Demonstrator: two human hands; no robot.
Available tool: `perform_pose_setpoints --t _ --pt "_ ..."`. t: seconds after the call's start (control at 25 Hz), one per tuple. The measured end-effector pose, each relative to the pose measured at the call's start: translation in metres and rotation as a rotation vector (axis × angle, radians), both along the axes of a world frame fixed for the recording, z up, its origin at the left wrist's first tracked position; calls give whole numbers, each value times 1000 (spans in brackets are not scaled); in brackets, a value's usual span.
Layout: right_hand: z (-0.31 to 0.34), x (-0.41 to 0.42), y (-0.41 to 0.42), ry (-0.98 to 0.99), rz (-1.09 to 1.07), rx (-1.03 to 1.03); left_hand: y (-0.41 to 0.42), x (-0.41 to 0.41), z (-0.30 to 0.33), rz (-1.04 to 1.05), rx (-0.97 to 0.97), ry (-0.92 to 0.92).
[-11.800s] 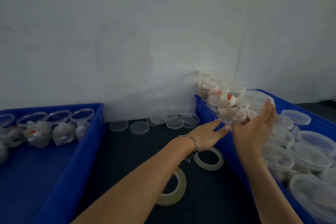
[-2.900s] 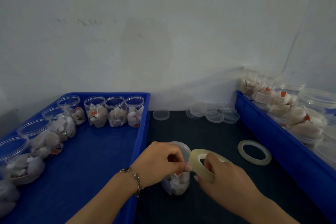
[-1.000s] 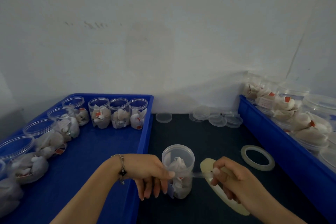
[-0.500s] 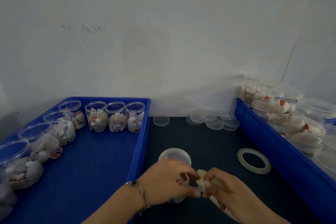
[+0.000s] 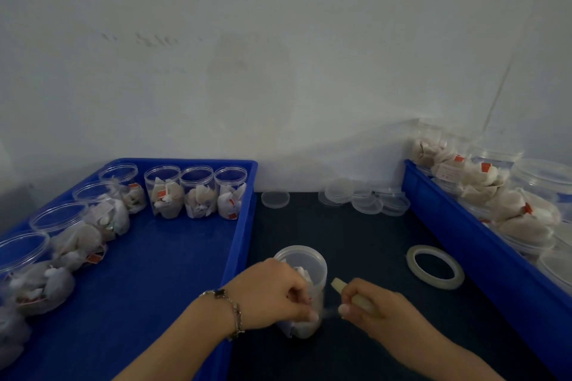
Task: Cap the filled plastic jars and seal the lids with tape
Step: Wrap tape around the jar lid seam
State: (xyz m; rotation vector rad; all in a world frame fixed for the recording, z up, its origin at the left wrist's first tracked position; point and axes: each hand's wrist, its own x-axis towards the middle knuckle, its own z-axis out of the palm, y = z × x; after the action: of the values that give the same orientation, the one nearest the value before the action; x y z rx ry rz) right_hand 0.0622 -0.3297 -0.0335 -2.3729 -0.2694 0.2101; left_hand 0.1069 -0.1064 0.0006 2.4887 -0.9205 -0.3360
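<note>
The small clear plastic jar with a translucent lid (image 5: 305,269) stands upright on the dark bench (image 5: 356,241), between the two hands. It looks light and thin-walled, with smooth sides, so it may slide or tip if the tape pulls it. The left hand (image 5: 272,294) has its fingers curled against the side of the jar and seems to pinch the free end of the tape. The right hand (image 5: 371,308) grips the pale roll of clear tape (image 5: 356,297). Better to hold the jar low on its body and keep the lid seam free.
</note>
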Motion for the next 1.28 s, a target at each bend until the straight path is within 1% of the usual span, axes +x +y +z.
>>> perform_pose_setpoints --t 0.08,0.16,0.24,0.48,0.84,1.16,1.28 --pt "-6 4 3 -32 33 -50 3 0 1 -6 110 -18" --pt "-10 8 5 -61 44 -92 5 0 3 -5 195 -93" --pt "-15 11 6 -92 25 -96 5 1 4 17 246 -160" --pt "-29 23 10 -132 -101 -53 3 7 -3 98 361 -260" --pt "-32 30 15 -201 -130 -33 3 12 -5 137 421 -320" --pt "-35 31 21 -195 -125 -44 3 12 -5 183 455 -327" --pt "-35 33 22 -190 -143 -49 4 13 -4 214 500 -345"
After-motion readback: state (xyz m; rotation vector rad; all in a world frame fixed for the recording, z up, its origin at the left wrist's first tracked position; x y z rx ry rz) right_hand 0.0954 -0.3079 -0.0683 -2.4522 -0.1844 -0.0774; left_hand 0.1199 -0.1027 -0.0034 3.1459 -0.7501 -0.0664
